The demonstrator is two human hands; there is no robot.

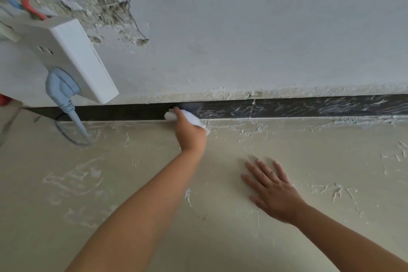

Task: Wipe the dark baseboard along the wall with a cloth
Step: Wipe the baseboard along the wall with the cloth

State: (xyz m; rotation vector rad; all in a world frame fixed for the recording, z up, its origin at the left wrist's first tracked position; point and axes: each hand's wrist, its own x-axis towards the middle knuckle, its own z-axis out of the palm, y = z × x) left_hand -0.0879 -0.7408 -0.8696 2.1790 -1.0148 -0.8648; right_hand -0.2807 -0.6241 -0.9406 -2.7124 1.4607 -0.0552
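Along the foot of the far wall runs the dark baseboard (132, 112), a narrow strip between the white wall (265, 28) and the pale floor (110, 183). Left of the middle, the strip looks plain and dark; to the right it is streaked with whitish smears. The left hand (189, 132) is stretched far forward on a nearly straight arm, wrist a little bent, and its fingers grip a white cloth (194, 119) that is pressed against the baseboard near the middle of the strip. One bunched end of the cloth pokes out left of the fingertips and the rest trails out to the right over the back of the hand, down to the floor edge. The right hand (273, 192) lies nearer and to the right, well apart from the baseboard, flat on the floor with palm down; its fingers are straight and spread, pointing toward the far left, and it holds nothing. Its forearm comes in from the near right corner. On the wall at the far left a white socket box (72, 55) stands out from the surface, with a pale blue plug (61, 88) pushed into it; the plug's cable (77, 126) drops across the baseboard and curls on the floor. Above the box the plaster is broken away, baring rough grey material, and a red wire (26, 0) runs up from the box at the top left corner. White splashes and scrapes mark the floor in many places, thickest along the baseboard to the right.
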